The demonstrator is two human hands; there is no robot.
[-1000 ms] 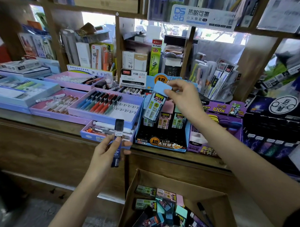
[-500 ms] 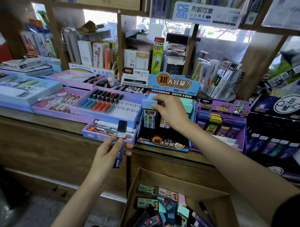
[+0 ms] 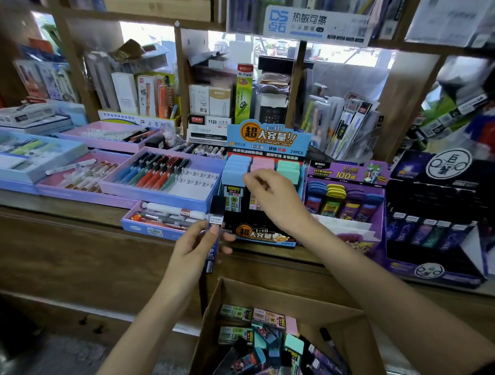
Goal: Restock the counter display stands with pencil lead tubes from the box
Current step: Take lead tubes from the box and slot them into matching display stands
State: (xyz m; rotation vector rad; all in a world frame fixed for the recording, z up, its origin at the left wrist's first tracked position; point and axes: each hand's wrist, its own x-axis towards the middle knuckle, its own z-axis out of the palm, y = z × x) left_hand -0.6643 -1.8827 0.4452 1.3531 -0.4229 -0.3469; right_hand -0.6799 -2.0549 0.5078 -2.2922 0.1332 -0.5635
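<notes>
1. Crowded stationery shelving fills the background, and a wooden bench (image 3: pixel 59 219) runs across the view carrying trays and display stands.
2. At about 7 o'clock from the blue-and-black display stand (image 3: pixel 267 139), the left hand (image 3: pixel 192 245) has thumb and fingers wrapped round a dark tube (image 3: pixel 216 209). The tube is held upright, black cap up, just off the stand's left edge.
3. The right hand (image 3: pixel 274 197) reaches over the stand's front rows, fingers bent down where the blue and pink caps meet. Motion blur hides the fingertips, so I cannot tell whether they pinch a tube or only press on one.
4. The step in hand looks like seating a tube in this stand. To do it well:
   - press straight down until the cap sits level with its neighbours;
   - keep the label facing front and the colour in its own column;
   - hold the dark tube clear meanwhile; it probably belongs in the black stand (image 3: pixel 433 237) at 3 o'clock.
5. The blue-and-black stand holds blue, pink and teal-capped columns, with dark gaps low at the front. The purple stand (image 3: pixel 344 172) beside it holds blue, yellow and purple-capped tubes.
6. At 6 o'clock, below the bench, the open cardboard box (image 3: pixel 286 299) holds a loose heap of mixed tubes (image 3: pixel 262 335), so plenty appears left to place.
</notes>
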